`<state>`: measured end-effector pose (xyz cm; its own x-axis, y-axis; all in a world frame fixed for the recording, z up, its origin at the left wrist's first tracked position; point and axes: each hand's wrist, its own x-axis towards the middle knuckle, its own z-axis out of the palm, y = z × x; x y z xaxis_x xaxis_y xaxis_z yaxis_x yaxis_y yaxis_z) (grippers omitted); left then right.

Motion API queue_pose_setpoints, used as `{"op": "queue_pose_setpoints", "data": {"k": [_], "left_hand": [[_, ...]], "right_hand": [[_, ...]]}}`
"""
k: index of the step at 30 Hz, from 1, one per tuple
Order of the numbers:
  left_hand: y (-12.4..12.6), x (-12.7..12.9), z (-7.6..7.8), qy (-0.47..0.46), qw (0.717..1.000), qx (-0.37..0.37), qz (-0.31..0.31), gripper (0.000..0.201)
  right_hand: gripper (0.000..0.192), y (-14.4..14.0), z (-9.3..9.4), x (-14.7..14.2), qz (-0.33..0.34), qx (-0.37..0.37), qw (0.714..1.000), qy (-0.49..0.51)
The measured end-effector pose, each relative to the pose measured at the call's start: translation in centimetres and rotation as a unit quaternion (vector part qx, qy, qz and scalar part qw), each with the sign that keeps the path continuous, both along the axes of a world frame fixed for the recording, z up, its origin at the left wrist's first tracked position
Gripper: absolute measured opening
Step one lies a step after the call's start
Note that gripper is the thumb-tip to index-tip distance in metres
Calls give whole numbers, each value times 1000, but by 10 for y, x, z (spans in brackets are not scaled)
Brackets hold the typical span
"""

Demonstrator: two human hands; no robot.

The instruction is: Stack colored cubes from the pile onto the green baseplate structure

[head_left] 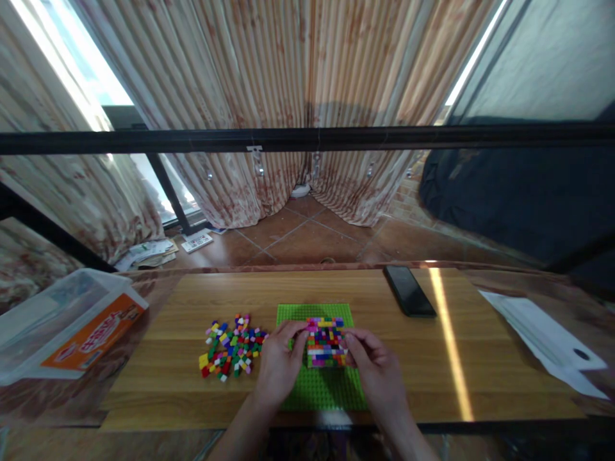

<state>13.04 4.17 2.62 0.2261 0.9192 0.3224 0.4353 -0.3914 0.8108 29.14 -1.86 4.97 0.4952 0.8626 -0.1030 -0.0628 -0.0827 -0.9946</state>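
Observation:
A rectangular panel of many-coloured toy bricks [327, 344] is at the middle of a green studded baseplate [319, 392]. My left hand [279, 363] pinches the panel's left edge between thumb and fingers. At its right edge, the thumb and fingertips of my right hand [377, 363] close on it in the same way. Whether the panel rests on the baseplate or is held just above it, I cannot tell. Loose small bricks [235, 346] in mixed colours lie in a spread pile to the left of my left hand.
The wooden table [173, 358] carries a black phone [409, 291] at the back right. A clear plastic box [72, 326] with an orange label stands off the left side. White papers [548, 336] lie off the right side. A dark horizontal bar [307, 139] crosses beyond the table.

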Motion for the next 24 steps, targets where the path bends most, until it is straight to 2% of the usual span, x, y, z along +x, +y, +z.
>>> {"op": "queue_pose_setpoints", "data": {"k": [6, 12, 18, 24], "left_hand": [[4, 3, -3, -34, 999, -22, 21, 12], [4, 9, -3, -78, 994, -62, 41, 8], [4, 10, -3, -92, 992, -77, 37, 8], [-4, 9, 5, -35, 998, -50, 21, 10]], "right_hand": [[29, 8, -6, 7, 17, 11, 990, -138], [30, 26, -12, 0, 13, 27, 969, -246], [36, 36, -18, -2, 26, 1, 971, -237], [37, 34, -29, 5, 28, -20, 986, -161]]}}
